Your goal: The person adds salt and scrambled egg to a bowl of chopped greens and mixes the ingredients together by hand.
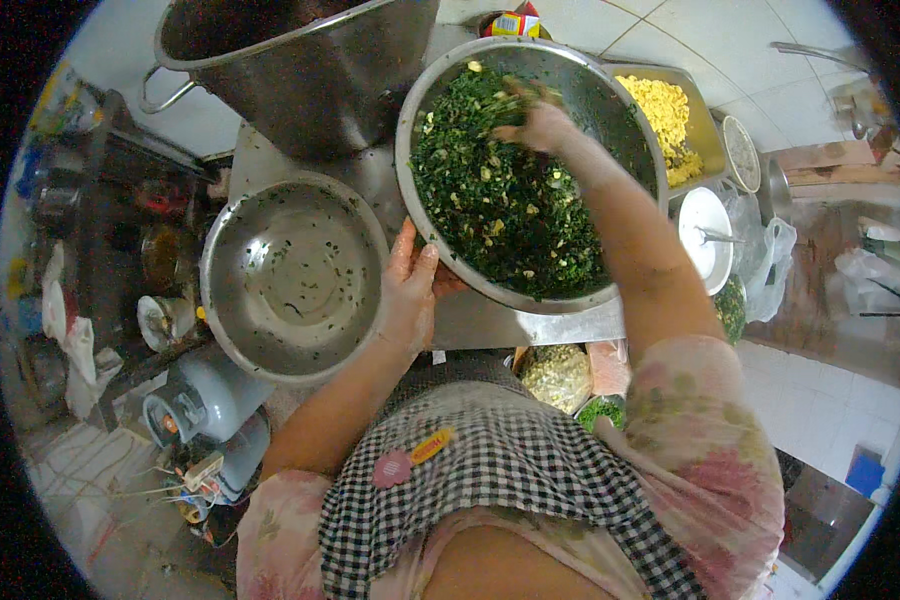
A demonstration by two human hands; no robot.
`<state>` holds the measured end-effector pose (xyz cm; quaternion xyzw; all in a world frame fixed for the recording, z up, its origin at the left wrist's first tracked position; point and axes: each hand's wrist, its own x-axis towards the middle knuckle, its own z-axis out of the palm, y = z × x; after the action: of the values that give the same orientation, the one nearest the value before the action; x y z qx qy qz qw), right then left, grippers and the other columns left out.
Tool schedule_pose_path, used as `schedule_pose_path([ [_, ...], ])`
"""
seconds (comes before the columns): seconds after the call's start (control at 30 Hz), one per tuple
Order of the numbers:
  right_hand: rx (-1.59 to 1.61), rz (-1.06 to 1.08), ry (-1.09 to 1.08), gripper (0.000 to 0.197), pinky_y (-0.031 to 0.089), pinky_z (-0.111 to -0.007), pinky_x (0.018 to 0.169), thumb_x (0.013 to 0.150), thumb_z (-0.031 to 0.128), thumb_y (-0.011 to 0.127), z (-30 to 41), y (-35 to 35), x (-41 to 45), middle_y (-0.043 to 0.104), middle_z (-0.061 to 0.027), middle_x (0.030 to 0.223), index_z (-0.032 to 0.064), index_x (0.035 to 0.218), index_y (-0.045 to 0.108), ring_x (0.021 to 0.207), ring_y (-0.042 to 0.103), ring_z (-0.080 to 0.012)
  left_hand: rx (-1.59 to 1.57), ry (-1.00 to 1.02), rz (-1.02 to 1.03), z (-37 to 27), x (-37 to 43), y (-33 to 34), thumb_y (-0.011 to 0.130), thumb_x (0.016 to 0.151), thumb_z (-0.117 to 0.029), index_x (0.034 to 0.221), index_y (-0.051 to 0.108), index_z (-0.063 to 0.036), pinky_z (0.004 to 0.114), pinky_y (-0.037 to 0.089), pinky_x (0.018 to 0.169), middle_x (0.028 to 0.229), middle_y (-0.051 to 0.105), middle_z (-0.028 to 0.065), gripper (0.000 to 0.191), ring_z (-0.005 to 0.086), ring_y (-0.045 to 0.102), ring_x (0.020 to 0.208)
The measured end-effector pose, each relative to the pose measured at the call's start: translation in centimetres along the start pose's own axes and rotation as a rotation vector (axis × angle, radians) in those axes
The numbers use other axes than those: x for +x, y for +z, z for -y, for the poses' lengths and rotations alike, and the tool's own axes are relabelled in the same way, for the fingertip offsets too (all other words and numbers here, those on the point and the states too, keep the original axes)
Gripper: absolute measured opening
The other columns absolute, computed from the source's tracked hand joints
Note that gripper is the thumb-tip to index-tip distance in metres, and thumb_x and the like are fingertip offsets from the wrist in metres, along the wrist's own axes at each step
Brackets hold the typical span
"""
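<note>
A large stainless steel bowl [456, 264], tilted, holds a heap of chopped dark greens [495, 195] flecked with pale yellow and white bits. My left hand [414, 281] grips its near left side, thumb by the rim and some fingers hidden underneath. Inside the bowl, my right hand [534, 124] is among the greens at the far side. Its fingers are blurred and partly covered, with a clump of greens in them. Left of my left hand stands a second metal bowl [292, 277], with only scraps of green and a little moisture in it.
A tall metal pot [307, 82] stands behind the bowls. To the right are a tray of yellow crumbled food [656, 112], a white bowl with a spoon [694, 240] and a plastic bag [772, 262]. Gas cylinders [210, 397] stand low left. A bag of pale chopped food [555, 375] sits below the counter edge.
</note>
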<state>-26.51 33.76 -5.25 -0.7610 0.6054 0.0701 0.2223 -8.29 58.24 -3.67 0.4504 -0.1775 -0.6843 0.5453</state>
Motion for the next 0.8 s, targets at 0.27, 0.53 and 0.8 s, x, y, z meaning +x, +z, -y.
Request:
schedule_pose_path([
  [0.27, 1.335, 0.378, 0.562, 0.066, 0.034, -0.047, 0.095, 0.082, 0.058, 0.039, -3.2, 5.5, -14.8, 0.042, -0.0093, 0.127, 0.0133, 0.131, 0.03, 0.113, 0.044, -0.0272, 0.021, 0.005, 0.024, 0.2, 0.4, -0.5, 0.041, 0.091, -0.014, 0.136, 0.019, -0.0101, 0.03, 0.051, 0.064, 0.101, 0.052, 0.0051, 0.051, 0.0142, 0.056, 0.079],
  [0.53, 1.978, 0.093, 0.614, 0.064, 0.035, -0.048, 0.094, 0.079, 0.058, 0.045, 2.9, 2.6, -15.1, 0.05, -0.0125, 0.119, 0.0113, 0.122, 0.044, 0.109, 0.047, -0.0306, -0.006, -0.031, 0.029, -1.0, 0.2, -0.3, 0.041, 0.09, -0.014, 0.136, 0.021, -0.0113, 0.03, 0.051, 0.067, 0.105, 0.052, 0.005, 0.05, 0.0143, 0.057, 0.08],
  [0.8, -0.083, -0.298, -0.459, 0.067, 0.038, -0.049, 0.09, 0.076, 0.035, 0.061, 7.2, 6.7, -14.6, 0.025, -0.0192, 0.136, 0.0232, 0.133, 0.028, 0.117, 0.036, -0.0411, -0.016, -0.016, -0.014, 0.3, 0.6, -1.0, 0.042, 0.09, -0.012, 0.136, 0.021, -0.0111, 0.029, 0.052, 0.066, 0.103, 0.052, 0.0049, 0.05, 0.0141, 0.057, 0.079],
])
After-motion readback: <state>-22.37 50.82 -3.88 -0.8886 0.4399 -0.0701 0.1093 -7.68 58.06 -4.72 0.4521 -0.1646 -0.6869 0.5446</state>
